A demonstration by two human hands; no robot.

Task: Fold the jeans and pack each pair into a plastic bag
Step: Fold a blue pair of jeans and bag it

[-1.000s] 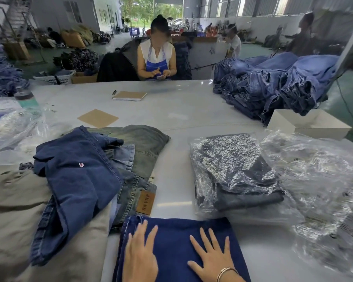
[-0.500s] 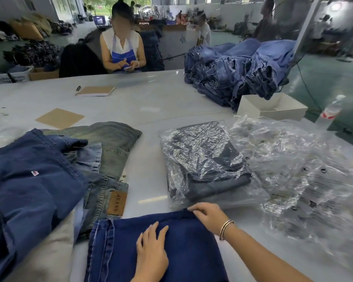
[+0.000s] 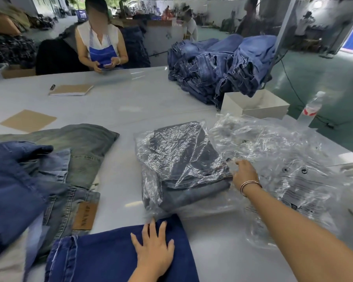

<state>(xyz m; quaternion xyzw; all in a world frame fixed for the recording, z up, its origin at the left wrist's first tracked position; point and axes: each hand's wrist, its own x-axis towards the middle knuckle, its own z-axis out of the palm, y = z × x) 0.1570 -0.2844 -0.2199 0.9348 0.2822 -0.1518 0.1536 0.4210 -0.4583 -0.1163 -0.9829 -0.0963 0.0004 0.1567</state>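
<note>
Jeans (image 3: 110, 255), dark blue and folded, lie nearest on the table (image 3: 130, 102); the left hand (image 3: 154, 249) rests flat on them with fingers straight and spread, holding nothing; just left of them sits a loose heap of unfolded pairs (image 3: 55, 180), one showing a leather waist patch. Beyond the folded pair lies one packed pair (image 3: 181, 165), already inside its plastic bag; the right hand (image 3: 245, 176) reaches across to the pile of empty bags (image 3: 289, 163) beside it, fingertips at the edge of the plastic; whether they pinch a bag or only touch it I cannot tell, since crinkled film covers them. By my reading, one pair is finished, one is folded and waits for a bag, and the heap at left is not yet folded; fetching a bag looks like the step in hand. Farther off stand a white box (image 3: 259, 107) and a water bottle (image 3: 312, 107); behind them a tall stack of blue jeans (image 3: 222, 64), so much work remains; a notebook (image 3: 71, 90) lies mid-table; a seated person (image 3: 100, 47) sits at the far edge.
</note>
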